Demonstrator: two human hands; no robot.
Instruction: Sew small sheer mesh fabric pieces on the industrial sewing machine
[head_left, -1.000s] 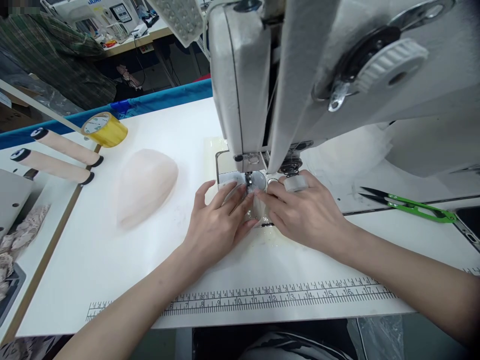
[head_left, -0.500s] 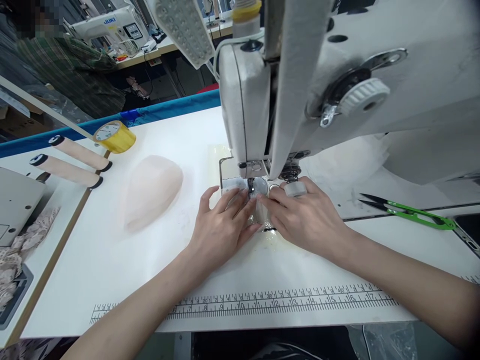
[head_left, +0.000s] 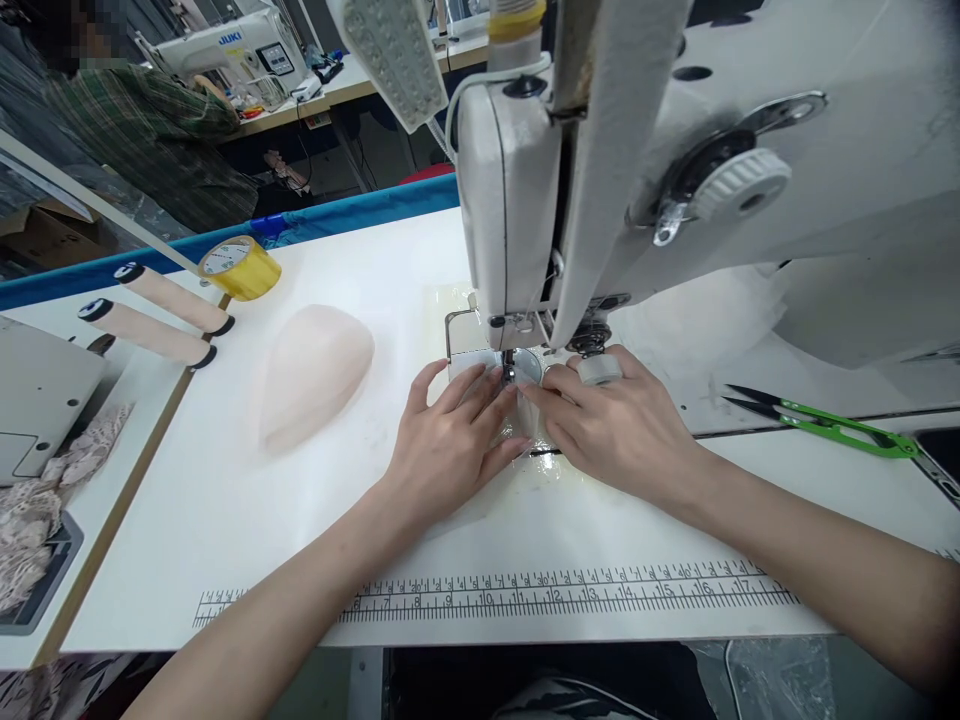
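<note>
A white sewing machine (head_left: 510,200) stands over the table, its presser foot (head_left: 509,368) lowered between my fingertips. My left hand (head_left: 454,435) lies flat just left of the foot, fingers spread, the tips on thin see-through fabric (head_left: 528,418). From the right, my right hand (head_left: 619,415) reaches in with bent fingers drawn together, seemingly pinching that fabric beside the foot. Its index fingertip nearly meets the left fingers. Much of the fabric is hidden under both hands. A pale pink cup-shaped sheer piece (head_left: 319,375) rests on the table to the left.
Green-handled thread snips (head_left: 832,425) lie at right. Yellow tape (head_left: 241,268) and two thread cones (head_left: 150,333) are at left. A printed ruler (head_left: 517,598) runs along the front edge. Behind the blue cloth edge (head_left: 360,210), a person in a checked shirt (head_left: 142,125) sits at another machine (head_left: 240,60).
The whole view has shifted slightly, with the scene moving right. My hands keep nearly the same place at the presser foot. The other person's hand now shows by their machine.
</note>
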